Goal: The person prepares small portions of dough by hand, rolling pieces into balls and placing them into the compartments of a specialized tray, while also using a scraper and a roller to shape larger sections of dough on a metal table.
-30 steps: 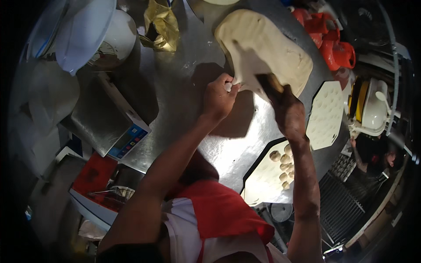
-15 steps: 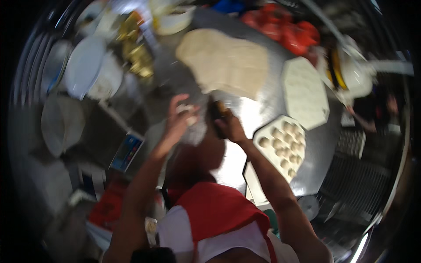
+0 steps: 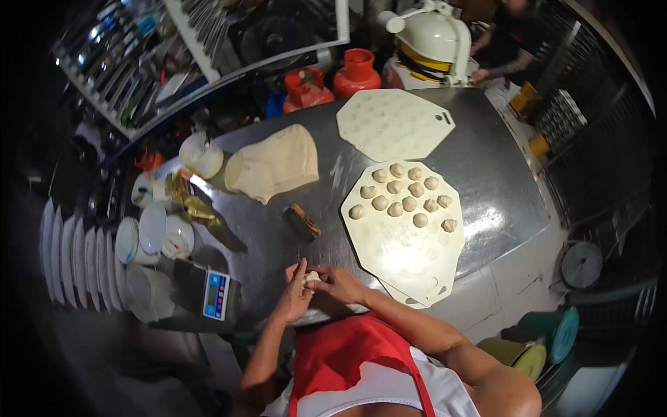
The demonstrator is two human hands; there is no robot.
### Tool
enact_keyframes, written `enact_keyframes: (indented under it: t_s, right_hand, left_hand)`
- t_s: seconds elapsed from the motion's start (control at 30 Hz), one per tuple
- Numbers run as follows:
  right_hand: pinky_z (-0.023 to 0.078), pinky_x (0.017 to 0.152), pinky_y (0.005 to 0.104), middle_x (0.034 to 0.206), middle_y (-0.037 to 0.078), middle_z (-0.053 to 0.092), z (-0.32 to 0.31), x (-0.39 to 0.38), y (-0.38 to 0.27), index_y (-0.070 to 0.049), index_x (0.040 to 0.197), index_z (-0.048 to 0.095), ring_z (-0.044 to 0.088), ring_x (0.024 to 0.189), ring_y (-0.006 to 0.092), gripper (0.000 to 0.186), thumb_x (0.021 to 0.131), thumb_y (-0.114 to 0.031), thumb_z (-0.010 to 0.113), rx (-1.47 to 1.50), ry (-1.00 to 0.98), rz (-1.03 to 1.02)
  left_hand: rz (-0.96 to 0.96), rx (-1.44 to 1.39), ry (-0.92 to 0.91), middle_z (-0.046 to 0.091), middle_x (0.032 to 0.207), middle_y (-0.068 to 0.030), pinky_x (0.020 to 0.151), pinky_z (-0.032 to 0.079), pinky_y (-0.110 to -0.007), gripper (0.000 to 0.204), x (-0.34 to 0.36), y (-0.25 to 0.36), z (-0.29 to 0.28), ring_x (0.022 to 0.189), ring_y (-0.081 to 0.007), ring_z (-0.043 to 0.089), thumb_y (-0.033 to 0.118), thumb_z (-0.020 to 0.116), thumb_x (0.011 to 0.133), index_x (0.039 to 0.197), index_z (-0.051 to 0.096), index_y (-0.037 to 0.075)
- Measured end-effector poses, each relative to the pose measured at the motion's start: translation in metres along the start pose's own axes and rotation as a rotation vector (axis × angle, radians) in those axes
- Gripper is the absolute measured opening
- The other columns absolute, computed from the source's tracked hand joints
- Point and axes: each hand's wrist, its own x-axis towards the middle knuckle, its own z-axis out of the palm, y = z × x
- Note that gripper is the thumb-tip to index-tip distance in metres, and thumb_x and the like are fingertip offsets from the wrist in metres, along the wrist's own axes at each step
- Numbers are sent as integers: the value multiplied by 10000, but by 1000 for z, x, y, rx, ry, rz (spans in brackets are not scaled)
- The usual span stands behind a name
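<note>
Close to the table's near edge, my left hand (image 3: 294, 300) and my right hand (image 3: 339, 285) are together around a small piece of pale dough (image 3: 312, 277). Fingers of both hands press on it and partly hide it. Just beyond them lies a scraper with a brown handle (image 3: 306, 221), touched by neither hand. Farther off on the left is a large flat sheet of dough (image 3: 274, 163). To the right of my hands, a cream many-sided board (image 3: 406, 247) bears several small dough balls (image 3: 395, 208) on its far half.
Another cream board (image 3: 392, 125) lies behind the first on the steel table (image 3: 497, 187). A digital scale (image 3: 216, 295) and white tubs (image 3: 153, 228) line the left. Red gas cylinders (image 3: 358, 73) and a white mixer (image 3: 434, 42) stand beyond. A person (image 3: 511, 48) is at far right.
My right hand has let go of the scraper, which now lies on the table. Both hands have come nearer my body and met at the dough piece. The view has shifted too.
</note>
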Motion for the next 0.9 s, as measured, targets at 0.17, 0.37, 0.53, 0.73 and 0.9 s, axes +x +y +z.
enact_keyframes:
  t_s: [0.17, 0.37, 0.53, 0.73, 0.9]
  right_hand:
    - [554, 876, 449, 1059, 231, 706, -1, -27, -14, -29, 1169, 660, 720, 998, 383, 324, 920, -218, 746, -72, 312, -259]
    - [547, 814, 452, 919, 209, 696, -19, -64, -66, 21, 1100, 609, 699, 856, 360, 209, 987, -147, 658, 204, 275, -42]
    - [530, 740, 394, 804, 141, 691, -2, -84, -41, 6, 986, 667, 668, 797, 190, 348, 1033, -339, 646, 60, 513, 210]
    - [500, 596, 289, 723, 82, 669, -36, -92, -22, 19, 884, 596, 553, 627, 102, 298, 1041, -223, 672, -103, 971, 158]
    - [538, 789, 372, 920, 163, 666, -36, -68, -35, -10, 1038, 664, 625, 832, 221, 210, 979, -205, 714, -205, 488, -183]
  left_hand:
    - [-118, -549, -274, 615, 1343, -82, 998, 547, -329, 551, 22, -1, 1, 1125, -209, 663, -1, 561, 1023, 1560, 438, 4]
    - [-229, -502, -700, 700, 1090, -90, 807, 563, -389, 231, 17, 49, -18, 990, -207, 697, 122, 476, 1071, 1232, 612, 27]
    - [263, 229, -499, 721, 1051, -254, 800, 537, -519, 251, 29, 73, 15, 990, -401, 704, 174, 499, 1048, 1149, 625, -17]
    - [585, 382, -283, 730, 991, -280, 747, 557, -581, 210, 69, 97, 89, 870, -458, 717, 174, 533, 999, 1017, 645, -2]
    - [324, 17, -286, 726, 989, -269, 785, 576, -525, 239, 95, -3, 118, 940, -462, 715, 229, 567, 987, 995, 643, 3]
